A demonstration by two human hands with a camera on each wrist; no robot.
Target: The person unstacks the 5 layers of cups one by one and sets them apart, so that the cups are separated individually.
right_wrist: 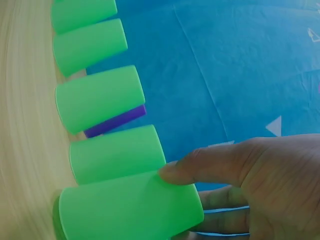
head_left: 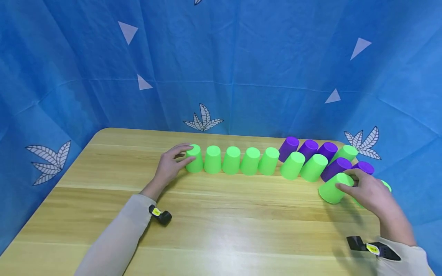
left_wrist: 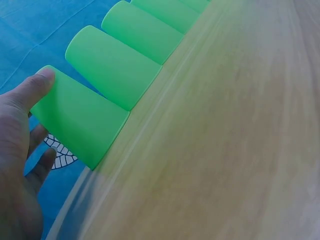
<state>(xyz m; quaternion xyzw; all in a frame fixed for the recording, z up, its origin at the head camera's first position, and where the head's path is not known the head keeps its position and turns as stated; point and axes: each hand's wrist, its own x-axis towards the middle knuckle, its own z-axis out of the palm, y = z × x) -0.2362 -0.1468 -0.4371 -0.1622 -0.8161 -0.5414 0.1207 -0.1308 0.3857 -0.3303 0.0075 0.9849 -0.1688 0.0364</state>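
My left hand [head_left: 169, 164] holds the leftmost green cup [head_left: 195, 159], thumb in front and fingers behind near its top. That cup stands upside down at the end of a row of green cups [head_left: 231, 161]. In the left wrist view the thumb lies on the upper edge of the held cup [left_wrist: 80, 117]. On the right, my right hand [head_left: 371, 191] grips another upside-down green cup [head_left: 335, 188] by its upper part, slightly tilted. The right wrist view shows the thumb against this cup [right_wrist: 125, 207], with the other fingers partly hidden behind it.
Several purple cups [head_left: 288, 148] and a green cup [head_left: 348, 151] stand behind the row at the right. Another green cup [head_left: 386, 185] is partly hidden by the right hand. Blue cloth [head_left: 221, 57] hangs behind the wooden table [head_left: 221, 222].
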